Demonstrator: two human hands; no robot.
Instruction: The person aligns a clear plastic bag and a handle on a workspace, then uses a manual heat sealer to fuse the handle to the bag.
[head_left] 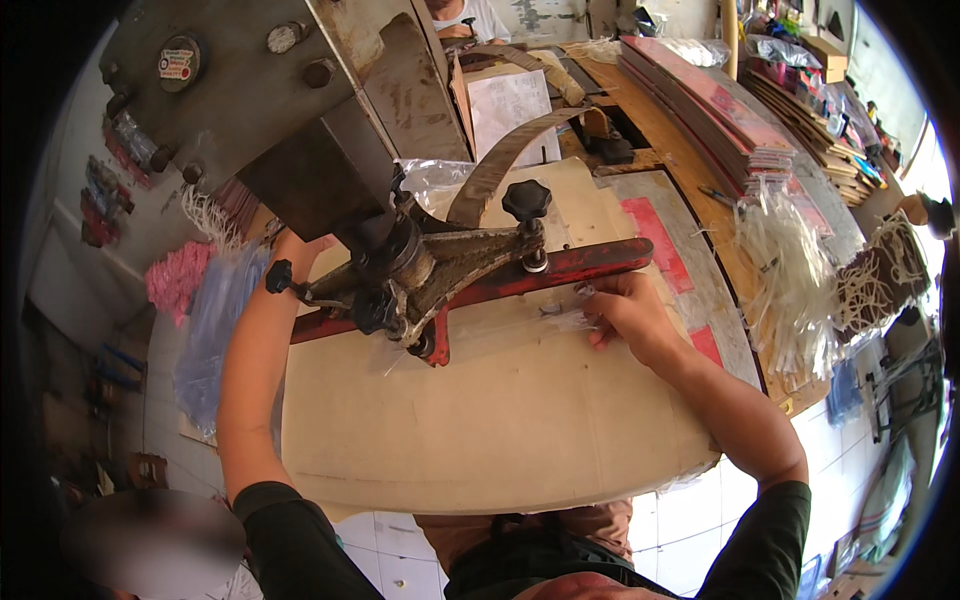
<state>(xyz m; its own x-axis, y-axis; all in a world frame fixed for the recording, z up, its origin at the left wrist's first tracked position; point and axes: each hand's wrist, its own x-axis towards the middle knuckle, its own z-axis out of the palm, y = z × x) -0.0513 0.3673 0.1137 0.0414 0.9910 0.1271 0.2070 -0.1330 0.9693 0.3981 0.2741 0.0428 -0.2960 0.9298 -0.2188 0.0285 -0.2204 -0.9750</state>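
Observation:
My right hand [635, 318] is closed, its fingertips pinching the edge of thin clear plastic film [560, 318] just below a red metal bar [590, 262]. The film lies over a tan board [480, 420] and runs left beneath the bar, where its outline is hard to make out. Past the left end of the bar, my left hand [308, 246] reaches to the far side of the press. Machine parts hide its fingers. A three-armed metal bracket [465, 262] with black knobs carries the bar, below a heavy press head [320, 170].
Blue plastic sheets [220, 320] hang at the left, beside a pink bundle [180, 275]. On the right are stacked reddish boards [710, 115] and a bunch of white strips [785, 270]. A curved metal arm [510, 160] rises behind the bracket. Another person [470, 20] is at the far side.

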